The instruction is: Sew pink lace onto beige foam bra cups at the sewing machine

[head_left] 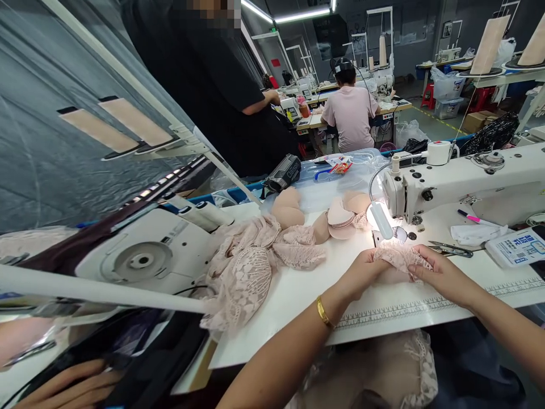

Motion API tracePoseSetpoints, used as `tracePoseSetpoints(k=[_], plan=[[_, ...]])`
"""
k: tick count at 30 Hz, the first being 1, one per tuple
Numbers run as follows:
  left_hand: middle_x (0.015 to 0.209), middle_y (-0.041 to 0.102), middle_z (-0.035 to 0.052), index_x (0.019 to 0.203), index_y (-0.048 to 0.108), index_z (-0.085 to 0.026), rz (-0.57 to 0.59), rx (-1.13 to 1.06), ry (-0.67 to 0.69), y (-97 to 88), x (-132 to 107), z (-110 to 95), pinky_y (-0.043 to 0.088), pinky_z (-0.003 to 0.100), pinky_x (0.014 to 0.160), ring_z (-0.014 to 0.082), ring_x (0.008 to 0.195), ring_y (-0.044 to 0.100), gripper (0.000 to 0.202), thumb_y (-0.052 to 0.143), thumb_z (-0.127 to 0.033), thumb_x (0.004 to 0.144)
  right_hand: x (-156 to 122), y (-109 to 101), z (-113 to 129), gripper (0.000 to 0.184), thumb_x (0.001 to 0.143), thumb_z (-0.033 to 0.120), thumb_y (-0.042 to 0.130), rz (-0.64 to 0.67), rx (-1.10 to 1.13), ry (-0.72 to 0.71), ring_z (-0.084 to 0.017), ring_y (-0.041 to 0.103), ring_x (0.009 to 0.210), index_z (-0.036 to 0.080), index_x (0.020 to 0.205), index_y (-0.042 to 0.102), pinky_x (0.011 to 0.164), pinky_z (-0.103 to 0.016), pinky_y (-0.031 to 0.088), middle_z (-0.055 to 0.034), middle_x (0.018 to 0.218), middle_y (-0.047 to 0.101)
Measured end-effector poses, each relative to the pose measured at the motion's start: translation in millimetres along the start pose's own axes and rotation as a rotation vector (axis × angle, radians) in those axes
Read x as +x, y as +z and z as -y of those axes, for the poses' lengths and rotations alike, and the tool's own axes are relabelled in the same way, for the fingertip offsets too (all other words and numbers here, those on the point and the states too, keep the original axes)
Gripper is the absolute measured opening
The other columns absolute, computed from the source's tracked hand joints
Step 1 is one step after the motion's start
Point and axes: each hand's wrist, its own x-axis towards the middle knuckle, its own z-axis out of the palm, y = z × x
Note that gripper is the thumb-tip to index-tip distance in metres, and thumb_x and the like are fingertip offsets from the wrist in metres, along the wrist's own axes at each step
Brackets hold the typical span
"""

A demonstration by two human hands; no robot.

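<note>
A piece of pale pink lace fabric (400, 259) is held between both hands just in front of the lit needle area of a white sewing machine (468, 182). My left hand (367, 272) grips its left side, with the fingers partly hidden under the lace. On the right edge, my right hand (432, 274) pinches the fabric between thumb and fingers. Left of the hands lie a heap of lace pieces (244, 267), a stack of beige bra cups (340, 216) and further loose cups (288, 208). More lace (409, 363) hangs below the table edge.
Thread snips (453, 249), a pink marker (470, 216), a white cloth (477, 233) and a labelled plastic box (517, 247) lie on the right. A ruler strip (438, 307) runs along the front edge. A person in black (200, 85) stands behind; another hand (72, 383) shows lower left.
</note>
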Motion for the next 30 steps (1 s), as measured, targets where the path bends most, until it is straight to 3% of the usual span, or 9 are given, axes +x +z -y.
tracePoseSetpoints(k=[3, 6, 11, 13, 16, 20, 25, 28, 30], plan=[[0.104, 0.081, 0.0072, 0.109, 0.079, -0.018, 0.085, -0.042, -0.006, 3.0, -1.9, -2.2, 0.056, 0.039, 0.098, 0.0254, 0.098, 0.074, 0.047, 0.092, -0.046, 0.074, 2.3, 3.4, 1.0, 0.032, 0.098, 0.056, 0.063, -0.03, 0.045, 0.01, -0.027, 0.07, 0.1, 0.024, 0.1, 0.065, 0.097, -0.043, 0.057, -0.0023, 0.093, 0.071], [0.098, 0.081, 0.0066, 0.109, 0.079, -0.018, 0.113, -0.014, 0.015, 4.6, -3.8, -3.2, 0.057, 0.042, 0.102, 0.0277, 0.1, 0.076, 0.052, 0.098, -0.042, 0.067, 3.1, 4.6, 1.4, 0.035, 0.097, 0.059, 0.065, -0.044, 0.095, 0.023, -0.027, 0.071, 0.102, 0.025, 0.103, 0.065, 0.096, -0.041, 0.057, -0.0022, 0.098, 0.072], [0.099, 0.081, 0.0072, 0.102, 0.081, -0.017, 0.037, -0.011, 0.018, 1.5, -1.7, 1.4, 0.056, 0.044, 0.103, 0.0299, 0.104, 0.075, 0.05, 0.099, -0.045, 0.065, 2.9, 0.1, 0.5, 0.046, 0.098, 0.068, 0.061, -0.024, 0.142, 0.041, -0.024, 0.071, 0.09, 0.024, 0.107, 0.065, 0.089, -0.039, 0.058, -0.0015, 0.093, 0.073], [0.1, 0.081, 0.0073, 0.101, 0.081, -0.016, -0.023, -0.03, -0.005, -0.5, -0.3, 3.7, 0.057, 0.041, 0.098, 0.028, 0.1, 0.075, 0.052, 0.101, -0.043, 0.061, 2.6, -2.9, -3.6, 0.051, 0.096, 0.071, 0.062, 0.017, 0.098, 0.019, -0.026, 0.072, 0.098, 0.024, 0.116, 0.063, 0.09, -0.04, 0.059, -0.0044, 0.104, 0.075], [0.097, 0.08, 0.0061, 0.099, 0.081, -0.016, -0.074, -0.055, -0.023, -2.5, 1.2, 6.5, 0.057, 0.034, 0.087, 0.0229, 0.092, 0.073, 0.051, 0.102, -0.042, 0.06, 0.0, -8.4, -15.1, 0.056, 0.092, 0.068, 0.069, -0.132, -0.101, -0.034, -0.028, 0.071, 0.109, 0.025, 0.127, 0.058, 0.091, -0.041, 0.059, -0.0092, 0.122, 0.073], [0.086, 0.078, 0.0046, 0.091, 0.08, -0.014, -0.13, -0.102, -0.071, -3.3, 2.4, 8.4, 0.055, 0.028, 0.075, 0.0174, 0.079, 0.07, 0.048, 0.103, -0.041, 0.058, -5.3, -27.6, -32.1, 0.033, 0.104, 0.049, 0.057, -0.457, -0.608, -0.254, -0.03, 0.07, 0.103, 0.024, 0.125, 0.062, 0.09, -0.045, 0.054, -0.0124, 0.116, 0.074], [0.1, 0.082, 0.0095, 0.099, 0.081, -0.013, -0.141, -0.238, -0.115, -1.5, 0.7, 7.4, 0.057, 0.032, 0.09, 0.0207, 0.093, 0.075, 0.053, 0.105, -0.036, 0.057, -3.6, -65.5, -53.6, 0.026, 0.106, 0.032, 0.048, -0.403, -1.213, -0.335, -0.035, 0.066, 0.093, 0.022, 0.11, 0.072, 0.081, -0.048, 0.05, -0.014, 0.105, 0.076], [0.104, 0.082, 0.0102, 0.099, 0.081, -0.014, -0.151, -0.287, -0.124, 0.0, -1.3, 6.6, 0.058, 0.034, 0.093, 0.0225, 0.097, 0.076, 0.053, 0.105, -0.034, 0.057, -2.8, -72.5, -62.4, 0.031, 0.105, 0.019, 0.04, -0.358, -1.284, -0.319, -0.033, 0.065, 0.087, 0.02, 0.097, 0.071, 0.077, -0.046, 0.05, -0.0142, 0.096, 0.074], [0.108, 0.082, 0.0112, 0.101, 0.081, -0.014, -0.141, -0.312, -0.123, 0.9, -2.2, 6.4, 0.058, 0.035, 0.095, 0.0238, 0.099, 0.076, 0.054, 0.105, -0.034, 0.058, -6.3, -66.0, -59.5, 0.029, 0.105, 0.02, 0.039, -0.448, -1.177, -0.333, -0.032, 0.067, 0.088, 0.02, 0.098, 0.067, 0.079, -0.045, 0.051, -0.0142, 0.095, 0.073]])
